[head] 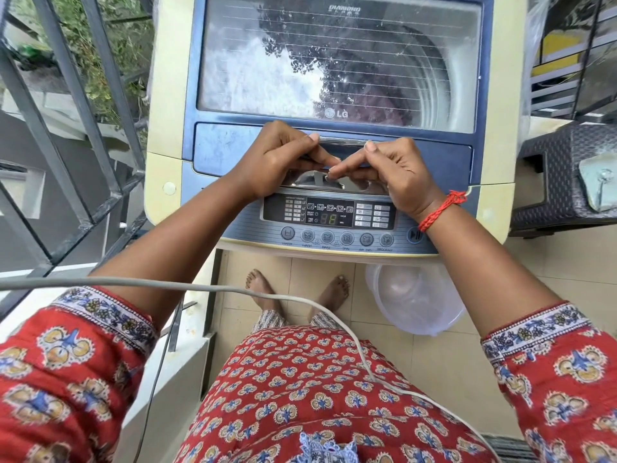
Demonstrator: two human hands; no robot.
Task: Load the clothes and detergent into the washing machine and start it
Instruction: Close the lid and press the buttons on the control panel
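Observation:
A cream and blue top-load washing machine (167, 95) stands in front of me with its glass lid (334, 61) down. Through the glass a dark reddish cloth (384, 105) shows in the drum. My left hand (277, 158) and my right hand (397, 168) meet at the lid handle (340, 142), thumbs on its chrome strip and index fingers under its front lip. Below them the control panel (329, 215) shows lit green digits. My right wrist half covers the start/pause button (415, 234). No detergent is in view.
A metal railing (83, 128) runs close along the left. A dark woven stand (564, 168) is at the right. A clear plastic tub (414, 299) lies on the tiled floor by my bare feet. A white cable (300, 299) crosses my lap.

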